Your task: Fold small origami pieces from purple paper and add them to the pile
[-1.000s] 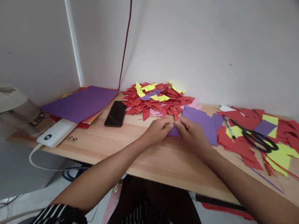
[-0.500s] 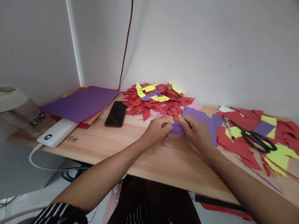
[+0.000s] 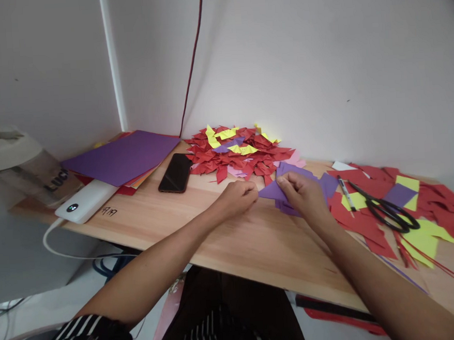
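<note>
1. The left hand [image 3: 238,196] has its fingers curled together, pinched at the pointed left tip of a small purple paper piece [image 3: 270,190].
2. The right hand [image 3: 304,191] clamps the same piece near its other end, thumb on top; the underside of this grip is hidden.
3. The purple paper piece therefore lies between the two sets of fingers, tapering toward the left ones.
4. Under and just beyond the right fingers lie larger purple sheets [image 3: 289,166], partly covered by that hand.
5. Just beyond both sets of fingers spreads a heap of folded paper shapes [image 3: 206,157], mostly red, with some yellow, pink and purple.
6. Left of the left fingers, a black phone [image 3: 175,173] lies flat on the counter [image 3: 232,247].
7. Farther left are a stack of coloured sheets [image 3: 127,157], purple uppermost, and a white power bank [image 3: 87,201] partly under it.
8. To the right of the right fingers sit a pen [image 3: 346,193] and, farther out, black-handled scissors [image 3: 396,219], both resting on red paper scraps [image 3: 375,234] and yellow paper [image 3: 420,242].
</note>
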A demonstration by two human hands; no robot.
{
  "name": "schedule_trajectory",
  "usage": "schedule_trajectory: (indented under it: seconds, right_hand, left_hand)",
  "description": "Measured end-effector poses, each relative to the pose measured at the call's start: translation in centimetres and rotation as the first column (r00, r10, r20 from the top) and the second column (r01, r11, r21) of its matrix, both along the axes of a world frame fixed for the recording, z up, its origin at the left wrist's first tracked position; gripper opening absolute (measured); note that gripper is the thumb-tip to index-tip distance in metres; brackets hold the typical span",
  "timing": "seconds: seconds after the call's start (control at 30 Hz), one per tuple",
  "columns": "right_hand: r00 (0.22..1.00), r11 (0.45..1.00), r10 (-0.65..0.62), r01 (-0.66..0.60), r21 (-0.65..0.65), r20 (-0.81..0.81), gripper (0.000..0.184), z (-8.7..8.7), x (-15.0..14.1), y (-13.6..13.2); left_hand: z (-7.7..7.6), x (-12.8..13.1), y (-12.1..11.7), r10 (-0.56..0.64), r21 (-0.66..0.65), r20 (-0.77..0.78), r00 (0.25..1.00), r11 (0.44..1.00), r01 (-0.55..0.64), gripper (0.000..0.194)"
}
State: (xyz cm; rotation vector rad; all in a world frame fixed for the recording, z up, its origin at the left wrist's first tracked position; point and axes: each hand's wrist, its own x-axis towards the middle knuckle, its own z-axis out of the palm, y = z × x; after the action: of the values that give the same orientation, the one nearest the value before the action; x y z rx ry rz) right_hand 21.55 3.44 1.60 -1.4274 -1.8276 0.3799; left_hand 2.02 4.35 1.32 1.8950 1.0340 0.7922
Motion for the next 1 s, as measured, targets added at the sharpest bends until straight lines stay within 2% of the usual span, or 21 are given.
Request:
schedule_trajectory:
  seconds: [0.13,0.3,0.57,0.77,1.0]
  right_hand:
    - [0.992,0.988,0.11,-0.115,-0.098,-0.053,0.038,-0.7,-0.4,0.1]
    - [0.971,0.969,0.218,-0.227,-0.093,-0.096,0.036,-1.0,-1.8,-0.3]
    - [0.964,0.955,0.259,-0.265,-0.131,-0.062,0.029,-0.8,-1.9,-0.4]
    - [0.967,0.958,0.251,-0.255,-0.129,-0.049,0.035,-1.0,-1.8,-0.3]
    - [0.953,0.935,0.296,-0.303,-0.182,-0.066,0.038,-0.3,-1.9,-0.4]
  left_hand:
    - [0.0,0.2,-0.2,0.012,0.067,0.036,0.999,0.998,-0.015,0.027]
    - [-0.7,0.7,0.0,-0.055,0.138,0.129,0.99,0.99,0.037,0.025]
    - [-0.8,0.5,0.3,0.057,0.149,0.144,0.988,0.986,-0.079,0.023]
    - [-0.8,0.6,0.3,0.011,0.171,0.101,0.995,0.985,-0.028,0.03]
    - [-0.6,0.3,0.4,0.16,0.239,0.097,0.982,0.954,-0.179,0.031]
